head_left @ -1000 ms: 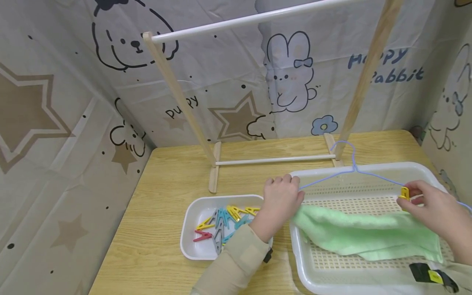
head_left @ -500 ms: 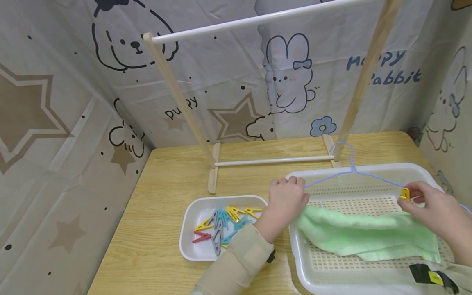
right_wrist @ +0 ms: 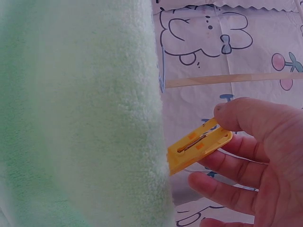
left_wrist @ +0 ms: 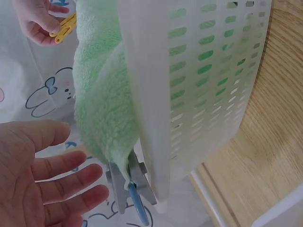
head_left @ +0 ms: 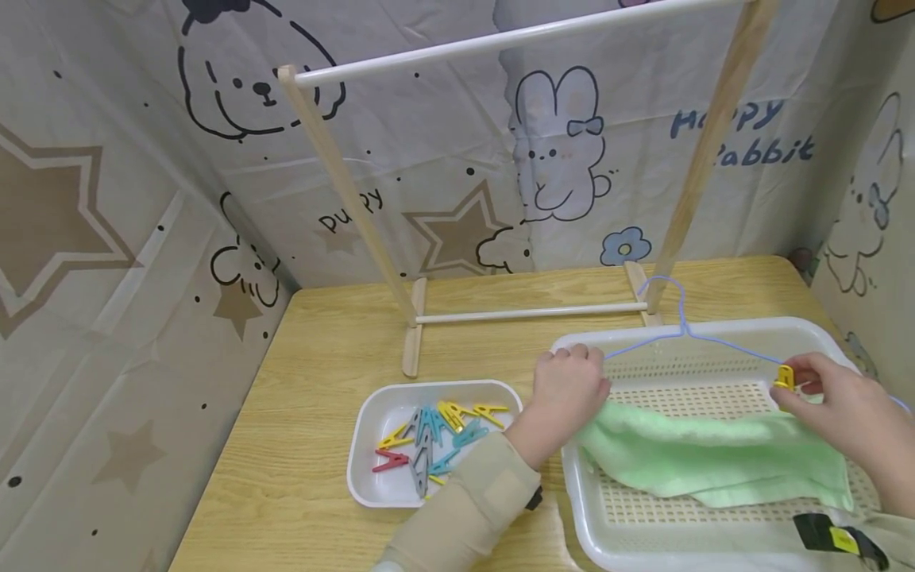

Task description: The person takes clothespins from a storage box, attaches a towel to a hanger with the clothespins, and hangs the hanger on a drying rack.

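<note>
A light green towel [head_left: 715,461] hangs along a blue wire hanger [head_left: 684,310] over the white perforated basket [head_left: 786,324]. In the left wrist view a grey clothespin [left_wrist: 117,190] clamps the towel's corner to the hanger's end. My left hand [left_wrist: 28,175] is beside that clothespin, fingers spread and nothing in them; the head view shows only the back of this hand [head_left: 569,393]. At the towel's other end my right hand [head_left: 851,405] pinches a yellow clothespin [right_wrist: 199,144] between thumb and fingers, its tip right at the towel's edge.
Left of the basket, a white tray [head_left: 400,387] holds several grey, teal, yellow and red clothespins. A wooden rack with a white top rod [head_left: 500,42] stands behind on the wooden table [head_left: 286,445]. Printed cloth walls enclose the back and sides.
My left hand has slid a little to the right, uncovering more of the clothespin tray. My right hand keeps its place with the yellow clothespin.
</note>
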Action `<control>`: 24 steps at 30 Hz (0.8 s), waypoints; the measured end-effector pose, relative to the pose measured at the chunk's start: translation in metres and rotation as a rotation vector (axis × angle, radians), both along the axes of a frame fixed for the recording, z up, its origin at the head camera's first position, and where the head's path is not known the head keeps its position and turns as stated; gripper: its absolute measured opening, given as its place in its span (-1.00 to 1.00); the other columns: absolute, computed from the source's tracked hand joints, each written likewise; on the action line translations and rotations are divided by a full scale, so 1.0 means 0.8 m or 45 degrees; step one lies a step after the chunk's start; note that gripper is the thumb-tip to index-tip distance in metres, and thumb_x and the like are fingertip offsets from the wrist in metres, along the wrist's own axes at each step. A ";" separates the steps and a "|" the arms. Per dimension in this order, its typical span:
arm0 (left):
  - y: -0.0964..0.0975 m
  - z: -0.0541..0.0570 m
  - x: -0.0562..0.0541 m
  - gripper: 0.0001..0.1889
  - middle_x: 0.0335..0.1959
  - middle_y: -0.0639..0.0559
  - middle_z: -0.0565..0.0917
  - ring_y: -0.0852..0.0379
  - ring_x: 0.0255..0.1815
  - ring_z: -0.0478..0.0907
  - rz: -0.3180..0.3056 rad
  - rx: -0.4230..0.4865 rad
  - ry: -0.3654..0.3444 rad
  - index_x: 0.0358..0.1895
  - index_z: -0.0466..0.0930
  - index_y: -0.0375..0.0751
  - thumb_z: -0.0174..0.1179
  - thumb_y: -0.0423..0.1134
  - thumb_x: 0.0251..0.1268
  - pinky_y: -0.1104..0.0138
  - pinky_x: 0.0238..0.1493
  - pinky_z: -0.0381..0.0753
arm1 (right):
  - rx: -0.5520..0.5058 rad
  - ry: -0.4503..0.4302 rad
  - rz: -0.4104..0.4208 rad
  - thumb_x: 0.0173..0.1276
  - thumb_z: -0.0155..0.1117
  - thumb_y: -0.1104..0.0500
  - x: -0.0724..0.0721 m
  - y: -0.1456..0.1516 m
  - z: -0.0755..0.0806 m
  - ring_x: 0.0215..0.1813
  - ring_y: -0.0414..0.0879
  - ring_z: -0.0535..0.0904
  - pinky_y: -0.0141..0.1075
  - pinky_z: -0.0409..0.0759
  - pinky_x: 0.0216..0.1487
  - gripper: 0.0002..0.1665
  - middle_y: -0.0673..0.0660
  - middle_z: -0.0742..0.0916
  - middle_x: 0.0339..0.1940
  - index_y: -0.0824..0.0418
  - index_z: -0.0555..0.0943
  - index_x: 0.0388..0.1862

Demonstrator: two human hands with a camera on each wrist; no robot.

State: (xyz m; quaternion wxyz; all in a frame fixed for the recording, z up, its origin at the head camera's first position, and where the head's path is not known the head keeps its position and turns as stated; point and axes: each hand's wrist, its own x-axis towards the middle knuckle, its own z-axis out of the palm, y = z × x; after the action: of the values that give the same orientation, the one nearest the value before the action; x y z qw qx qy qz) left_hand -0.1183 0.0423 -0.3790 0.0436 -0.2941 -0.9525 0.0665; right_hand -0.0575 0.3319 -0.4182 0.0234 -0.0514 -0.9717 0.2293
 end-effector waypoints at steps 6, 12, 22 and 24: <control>0.007 0.000 0.001 -0.70 -0.35 0.18 0.54 0.25 -0.43 0.43 0.011 -0.003 -0.034 -0.18 0.52 0.00 0.04 0.11 0.20 0.44 -0.46 0.36 | 0.014 0.028 -0.003 0.19 0.21 -0.02 -0.007 0.024 -0.033 -0.29 0.23 0.51 -0.06 0.41 -0.52 -0.41 0.40 0.57 -0.26 0.44 0.36 -0.04; 0.011 -0.005 0.000 -0.69 -0.35 0.18 0.56 0.25 -0.44 0.43 0.007 0.020 -0.020 -0.19 0.53 -0.01 0.06 0.10 0.18 0.43 -0.48 0.37 | 0.013 0.040 -0.022 0.18 0.19 -0.13 -0.014 0.050 -0.071 -0.29 0.22 0.53 -0.10 0.43 -0.54 -0.34 0.37 0.57 -0.22 0.38 0.36 0.00; 0.016 -0.010 -0.003 -0.72 -0.36 0.14 0.56 0.27 -0.49 0.41 -0.056 0.047 -0.012 -0.21 0.54 -0.07 0.10 0.04 0.19 0.50 -0.56 0.43 | -0.037 0.006 0.010 0.20 0.21 0.08 0.003 -0.005 0.003 -0.30 0.28 0.50 -0.01 0.45 -0.48 -0.46 0.46 0.55 -0.26 0.51 0.36 -0.08; 0.017 -0.012 -0.003 -0.73 -0.36 0.14 0.55 0.27 -0.50 0.40 -0.065 0.049 -0.025 -0.21 0.54 -0.08 0.10 0.02 0.19 0.51 -0.56 0.42 | -0.038 0.005 0.010 0.19 0.21 0.11 0.004 -0.011 0.011 -0.31 0.28 0.50 -0.02 0.46 -0.47 -0.48 0.47 0.55 -0.27 0.52 0.36 -0.10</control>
State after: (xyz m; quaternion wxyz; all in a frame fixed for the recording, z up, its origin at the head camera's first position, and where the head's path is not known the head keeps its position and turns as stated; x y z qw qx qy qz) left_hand -0.1209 0.0560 -0.3884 0.0415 -0.3181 -0.9461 0.0441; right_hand -0.0539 0.3228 -0.4098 0.0238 -0.0475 -0.9683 0.2440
